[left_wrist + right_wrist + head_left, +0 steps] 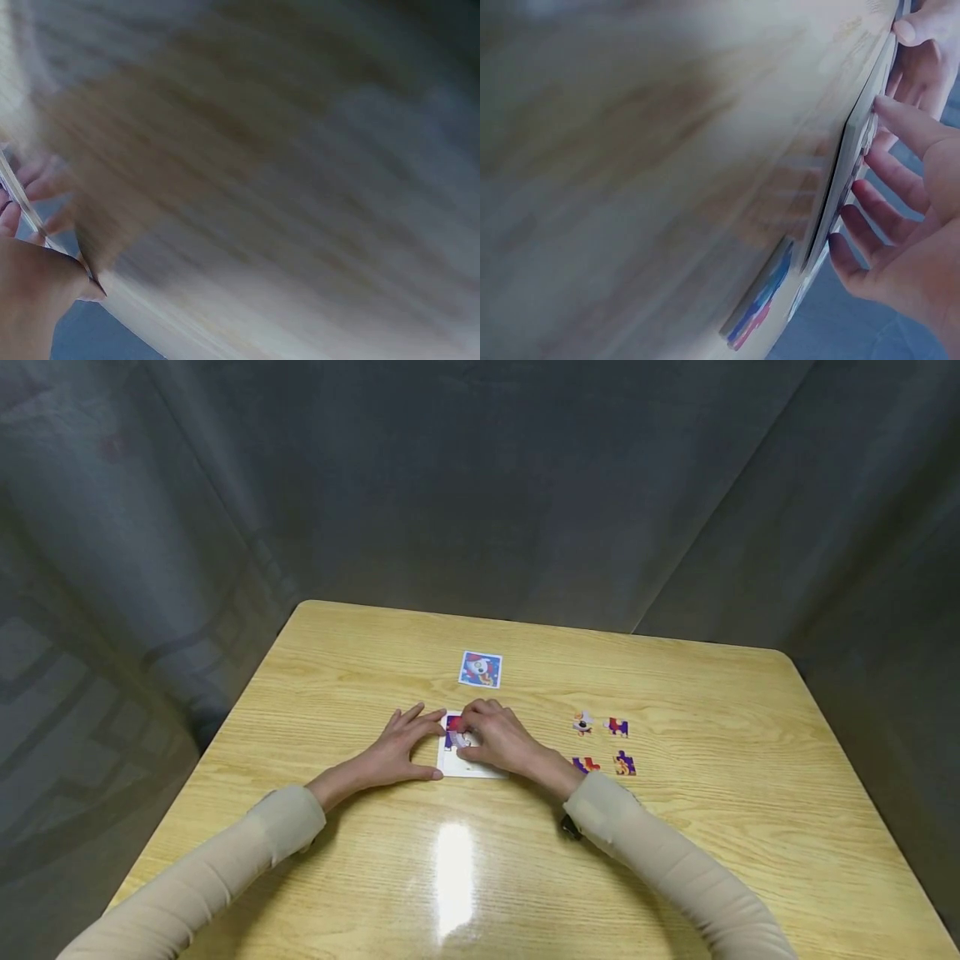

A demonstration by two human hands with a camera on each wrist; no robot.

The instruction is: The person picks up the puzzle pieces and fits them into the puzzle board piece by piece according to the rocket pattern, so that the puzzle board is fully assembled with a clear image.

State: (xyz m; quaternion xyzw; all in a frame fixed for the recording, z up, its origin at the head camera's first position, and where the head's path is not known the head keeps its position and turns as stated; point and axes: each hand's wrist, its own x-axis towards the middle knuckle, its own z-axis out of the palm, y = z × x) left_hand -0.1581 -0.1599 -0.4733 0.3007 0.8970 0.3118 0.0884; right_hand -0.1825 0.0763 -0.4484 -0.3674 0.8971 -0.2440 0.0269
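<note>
With fingers of right hand (498, 735) bent over pale puzzle piece (459, 740) on white tray (472, 771); pinching or pressing, cannot tell. Bracing tray edge with spread fingers of left hand (399, 752). Likely seating piece; next, probably press flush before fetching loose pieces (624, 764).

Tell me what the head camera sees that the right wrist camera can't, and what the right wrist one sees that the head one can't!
Only the head view shows both pale sleeves and the far corners of the table.

Only the right wrist view shows all five fingertips of the right hand in a row, and the puzzle board nearly edge-on.

Both show the two hands, with the left hand by the board, the tabletop and at least one loose puzzle piece.
</note>
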